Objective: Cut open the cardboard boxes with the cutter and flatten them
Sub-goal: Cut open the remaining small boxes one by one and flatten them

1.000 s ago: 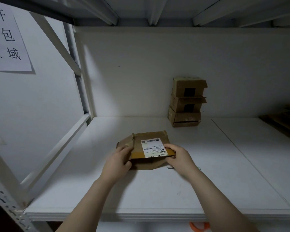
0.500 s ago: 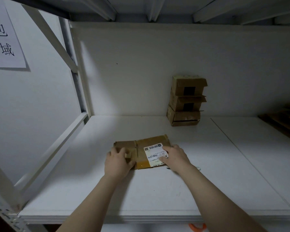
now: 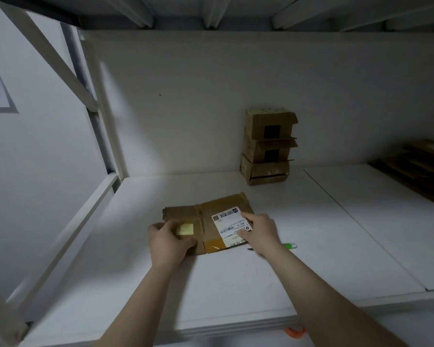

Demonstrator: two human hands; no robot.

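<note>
We pin flattened box [image 3: 218, 206] down: left hand [image 3: 169, 242] hunched on near-left corner, grip unclear; right hand [image 3: 259, 231] flat, fingers spread, on label [image 3: 227, 221].

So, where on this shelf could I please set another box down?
Bare shelf lies in front of the flattened box and left of it. Crowded: cutter at its right, stacked boxes behind, flat cardboard far right.
</note>
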